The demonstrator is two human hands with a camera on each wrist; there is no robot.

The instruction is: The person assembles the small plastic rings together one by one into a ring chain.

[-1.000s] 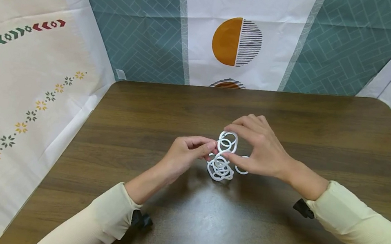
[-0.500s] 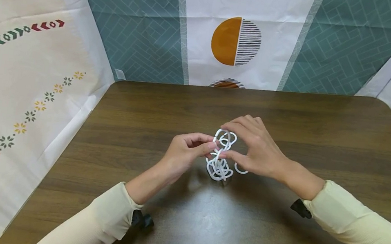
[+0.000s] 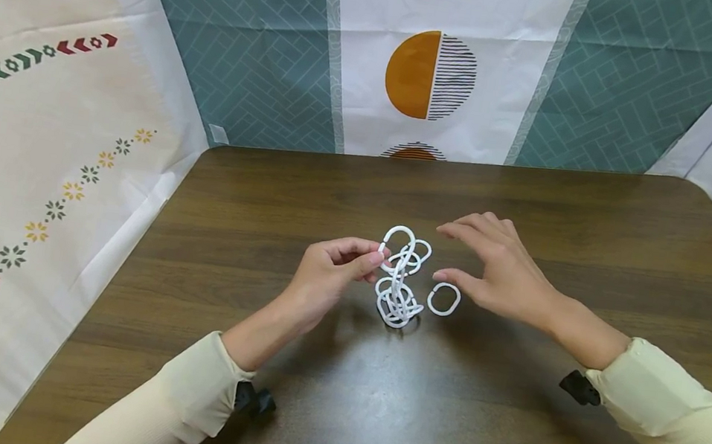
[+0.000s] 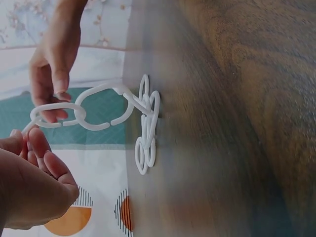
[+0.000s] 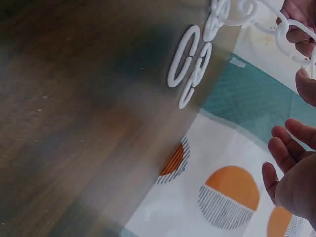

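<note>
My left hand (image 3: 338, 268) pinches the end link of a white plastic link chain (image 3: 397, 287) between thumb and fingers. In the left wrist view the chain (image 4: 101, 86) runs from the fingertips down to a bunch of links on the table, and each link has a small gap in its side. Right of that bunch, one loose white oval link (image 3: 441, 313) lies apart on the wood. My right hand (image 3: 505, 272) hovers above and to the right of it, thumb and fingers spread, holding nothing. In the right wrist view its fingers (image 5: 284, 150) are relaxed and apart from the chain.
A dark brown wooden table (image 3: 265, 195) carries the links. Behind it hangs a teal and white cloth (image 3: 509, 85) with orange circles. A cream embroidered cloth (image 3: 29, 194) stands along the left side. Black wrist devices (image 3: 580, 387) sit at the sleeve cuffs.
My right hand has let go of the chain and moved right, its fingers spreading. The left hand has shifted slightly left with its link. The loose link is now fully visible.
</note>
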